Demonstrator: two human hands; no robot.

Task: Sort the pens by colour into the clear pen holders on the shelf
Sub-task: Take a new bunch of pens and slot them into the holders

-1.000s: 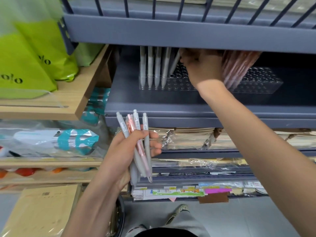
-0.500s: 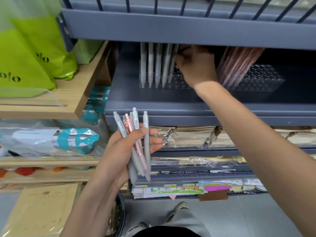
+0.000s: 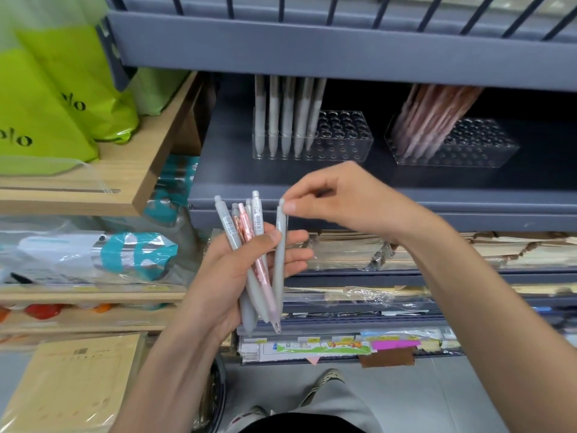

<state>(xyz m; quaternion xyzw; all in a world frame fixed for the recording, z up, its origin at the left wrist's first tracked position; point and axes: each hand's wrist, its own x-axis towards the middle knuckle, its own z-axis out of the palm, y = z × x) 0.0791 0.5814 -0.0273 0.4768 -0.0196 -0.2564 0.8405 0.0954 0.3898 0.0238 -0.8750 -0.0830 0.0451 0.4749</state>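
Observation:
My left hand (image 3: 231, 276) grips a bundle of pens (image 3: 249, 245), several grey ones and one pink, tips down. My right hand (image 3: 340, 198) pinches the top end of one grey pen (image 3: 279, 260) at the right side of that bundle. On the grey shelf (image 3: 218, 170) above stand two clear pen holders. The left holder (image 3: 340, 139) has several grey pens (image 3: 287, 114) upright in its left end. The right holder (image 3: 477, 148) has several pink pens (image 3: 434, 120) leaning in its left end.
An upper grey shelf edge (image 3: 312, 48) overhangs the holders. Green bags (image 3: 46, 98) sit on a wooden shelf (image 3: 131, 170) at left. Packaged stationery (image 3: 374, 248) fills the lower shelves. A brown envelope pack (image 3: 71, 385) lies at bottom left.
My right hand left the grey-pen holder on the shelf, came down to the bundle and took hold of a grey pen's top. One more grey pen now stands in the left holder.

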